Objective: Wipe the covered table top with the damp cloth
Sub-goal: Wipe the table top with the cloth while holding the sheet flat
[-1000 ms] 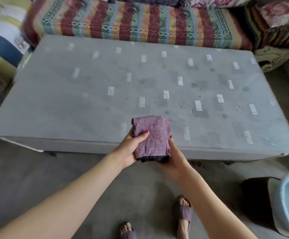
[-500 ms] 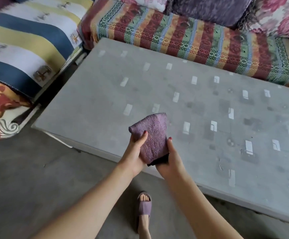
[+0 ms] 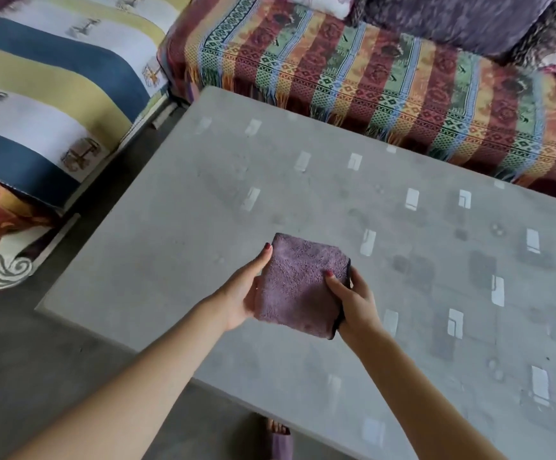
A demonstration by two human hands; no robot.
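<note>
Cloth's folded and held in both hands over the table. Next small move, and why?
Probably lower the folded cloth flat onto the table top near the left corner. Left hand and right hand hold it above the cover, so no wiping contact shows.

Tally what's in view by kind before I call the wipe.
Cloths: 1, the folded purple cloth, gripped by left hand and right hand
Tables: 1, grey covered table
Sofas: 2, striped sofa, patterned sofa
Total: 4
</note>
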